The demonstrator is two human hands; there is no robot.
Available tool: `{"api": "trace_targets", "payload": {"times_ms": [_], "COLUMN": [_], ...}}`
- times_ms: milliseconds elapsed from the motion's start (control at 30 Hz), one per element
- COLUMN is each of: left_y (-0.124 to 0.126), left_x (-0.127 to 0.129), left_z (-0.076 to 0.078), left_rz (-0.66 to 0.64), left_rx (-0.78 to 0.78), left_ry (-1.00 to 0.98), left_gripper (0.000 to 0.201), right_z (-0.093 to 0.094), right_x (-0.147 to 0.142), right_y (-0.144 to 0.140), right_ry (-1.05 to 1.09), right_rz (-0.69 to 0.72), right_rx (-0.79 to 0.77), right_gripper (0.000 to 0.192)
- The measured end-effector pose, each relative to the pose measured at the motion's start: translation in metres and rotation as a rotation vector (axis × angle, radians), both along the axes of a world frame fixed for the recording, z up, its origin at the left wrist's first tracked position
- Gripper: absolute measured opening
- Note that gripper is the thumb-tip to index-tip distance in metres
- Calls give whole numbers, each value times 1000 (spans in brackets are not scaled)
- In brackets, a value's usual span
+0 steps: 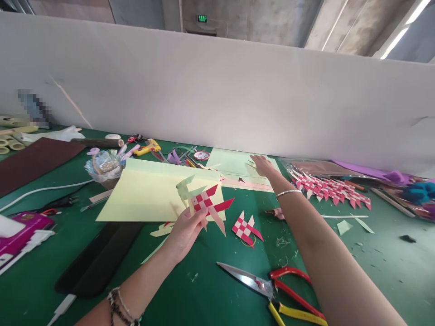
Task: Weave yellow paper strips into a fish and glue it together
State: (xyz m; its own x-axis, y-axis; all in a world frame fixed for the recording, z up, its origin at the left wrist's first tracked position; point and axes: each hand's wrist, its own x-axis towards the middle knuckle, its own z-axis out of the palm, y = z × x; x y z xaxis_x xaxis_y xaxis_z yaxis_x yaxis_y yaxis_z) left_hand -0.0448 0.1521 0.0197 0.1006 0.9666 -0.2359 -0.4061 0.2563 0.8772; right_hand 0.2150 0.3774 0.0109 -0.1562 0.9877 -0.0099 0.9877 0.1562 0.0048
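My left hand (186,231) pinches a woven red-and-pink paper fish (207,202) with pointed strip ends, held above the table. A pale green woven paper piece (186,188) shows just behind it, seemingly in the same grip. My right hand (263,165) is stretched far forward over a pale green paper sheet (224,159). Its fingers are extended beside small pale strips (251,164) lying there. Another red-and-pink woven fish (244,228) rests on the green table between my arms. A large pale yellow folded sheet (152,190) lies behind my left hand.
Scissors (251,278) with red handles and yellow-handled pliers (299,313) lie near the front. Several woven fish (329,188) are grouped at the right. A yellow glue gun (149,147), a magenta device (25,235) and a black pad (98,258) are on the left. A white partition (217,95) stands behind.
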Motion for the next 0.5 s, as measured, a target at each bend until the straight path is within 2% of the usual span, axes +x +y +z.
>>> {"api": "trace_targets", "payload": {"times_ms": [133,267,500], "left_y": [0,0,0], "left_x": [-1,-1,0], "left_z": [0,-2,0], "left_rz": [-11,-14,-14], "left_rx": [-19,-37,-26], "left_ry": [-9,-6,-20], "left_gripper": [34,32,33], "right_z": [-4,-6,10], "right_x": [0,-4,0], "right_y": [16,19,15], "right_ry": [-69,-126,-158], "right_rz": [-48,-116,-247], "right_rx": [-83,-138,-254], "right_gripper": [37,37,34]}}
